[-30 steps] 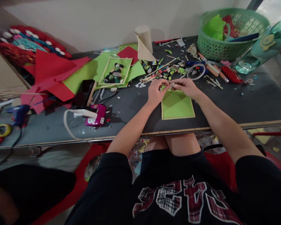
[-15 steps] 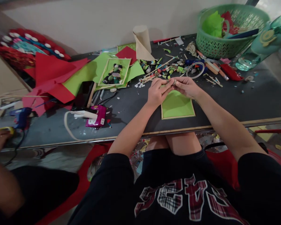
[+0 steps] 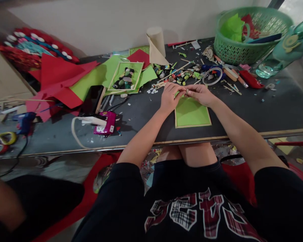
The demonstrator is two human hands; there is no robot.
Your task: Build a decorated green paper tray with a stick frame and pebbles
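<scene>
— While both forearms reach over the bench's near edge, how are the hands set?
— The left hand [image 3: 169,97] and right hand [image 3: 201,94] meet fingertip to fingertip, each grip pinching a small pale piece [image 3: 187,91].
— Where is that piece?
— Just above the far edge of the green framed card [image 3: 192,114], which lies near the bench's [image 3: 267,107] front edge.

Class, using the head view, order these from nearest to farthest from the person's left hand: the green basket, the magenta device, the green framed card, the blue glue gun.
From the left hand:
1. Green framed card, just beneath it.
2. Magenta device, to its left.
3. Green basket, far right corner.
4. Blue glue gun, far left edge.
</scene>
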